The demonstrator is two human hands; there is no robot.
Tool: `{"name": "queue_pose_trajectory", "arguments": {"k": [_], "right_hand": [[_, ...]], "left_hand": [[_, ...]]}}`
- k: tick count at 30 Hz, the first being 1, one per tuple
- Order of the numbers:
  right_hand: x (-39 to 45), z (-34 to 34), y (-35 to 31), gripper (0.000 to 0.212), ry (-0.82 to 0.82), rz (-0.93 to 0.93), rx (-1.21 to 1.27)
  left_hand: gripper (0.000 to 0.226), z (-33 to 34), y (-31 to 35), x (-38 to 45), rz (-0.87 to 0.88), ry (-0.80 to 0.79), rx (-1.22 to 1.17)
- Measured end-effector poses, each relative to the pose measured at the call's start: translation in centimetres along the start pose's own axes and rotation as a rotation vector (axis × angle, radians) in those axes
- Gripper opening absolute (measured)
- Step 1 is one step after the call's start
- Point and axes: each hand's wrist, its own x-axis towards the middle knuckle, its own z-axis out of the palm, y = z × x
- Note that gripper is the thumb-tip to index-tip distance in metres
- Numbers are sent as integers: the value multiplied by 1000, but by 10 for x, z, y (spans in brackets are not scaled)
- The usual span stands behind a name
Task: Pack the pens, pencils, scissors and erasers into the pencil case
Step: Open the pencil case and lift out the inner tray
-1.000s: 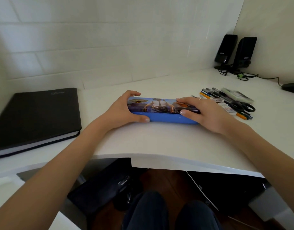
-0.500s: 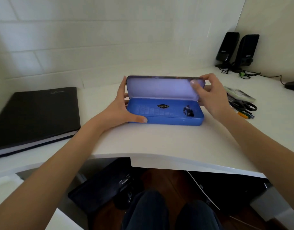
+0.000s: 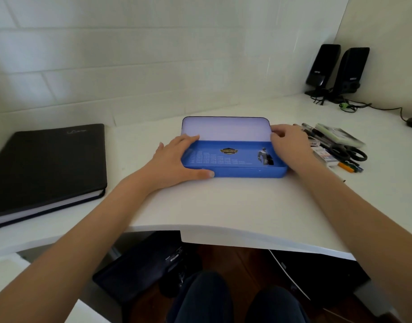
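- Change: one second ago the blue pencil case [image 3: 233, 169] lay shut under both hands; half a second ago its lid [image 3: 226, 128] was part-raised; now the lid stands fully upright at the case's 12 o'clock edge. Judgement: the opening step is complete and loading can begin.
- Left hand [image 3: 177, 159]: fingers spread along the case's 9 o'clock end, thumb pressed to the front wall, steadying the tray against the table [image 3: 223, 206].
- Right hand [image 3: 291, 145]: fingers curled about the lid's 3 o'clock corner, holding it up; the thumb is hidden, so how firm the hold is cannot be told.
- Container: the tray shows only a printed badge and figure on its floor; no stationery lies inside.
- Task items: a cluster of pens and pencils [image 3: 321, 138], black-handled scissors [image 3: 349, 152] and white erasers [image 3: 323, 155] lies on the table at 3 o'clock of the case, just beyond the right hand, none yet packed.
- Bystanders: black notebook [image 3: 46, 164] at 9 o'clock; two speakers [image 3: 337, 71] at 2 o'clock, well apart.
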Motion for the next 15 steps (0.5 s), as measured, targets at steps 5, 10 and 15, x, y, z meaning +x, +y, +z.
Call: {"name": "queue_pose_trajectory", "arguments": {"k": [5,10,15], "right_hand": [[-13,-7,-8,30,-15,-177,94],[-33,0,-19,22,-324,-443,67],[-35,3,-20,19,-245,-504,27]], "left_hand": [[110,2,-1,1,-22,61,40],[108,4,0,3,-105,156,110],[98,-3,-3,0,-54,100,-129]]}}
